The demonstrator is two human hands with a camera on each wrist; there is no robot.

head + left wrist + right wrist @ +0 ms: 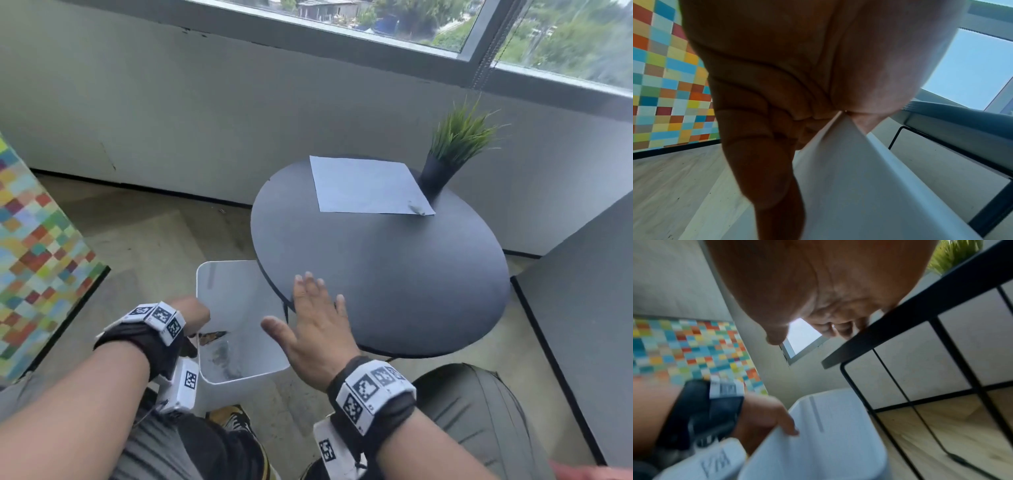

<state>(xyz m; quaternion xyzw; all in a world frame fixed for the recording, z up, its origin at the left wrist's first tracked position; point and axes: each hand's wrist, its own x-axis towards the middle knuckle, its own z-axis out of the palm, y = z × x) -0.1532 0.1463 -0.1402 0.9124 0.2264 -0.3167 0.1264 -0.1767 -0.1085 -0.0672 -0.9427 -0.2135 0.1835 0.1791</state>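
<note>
— Two hands at work: what do your left fingers point(760, 146) show?

— They curl round the near left rim of the white bin point(236, 294), with the thumb on the inner wall. Your left hand point(191, 313) grasps it firmly.

— And the right fingers point(308, 287)?

— They are straight and spread, released and holding nothing. Your right hand point(318, 325) lies palm down over the near edge of the round black table point(394, 274), just right of the bin. I cannot tell whether the fingertips press on the tabletop.

— Where does the bin sit?

— It is low at the table's left side, with its far right corner tucked beneath the tabletop. Dark and orange scraps point(219, 346) lie at its bottom.

— What lies beyond your hands?

— A pale sheet of paper point(366, 185) lies flat on the far half of the table. A potted grass plant point(455, 144) stands upright just beside its right corner, near the wall under the window point(394, 20).
</note>
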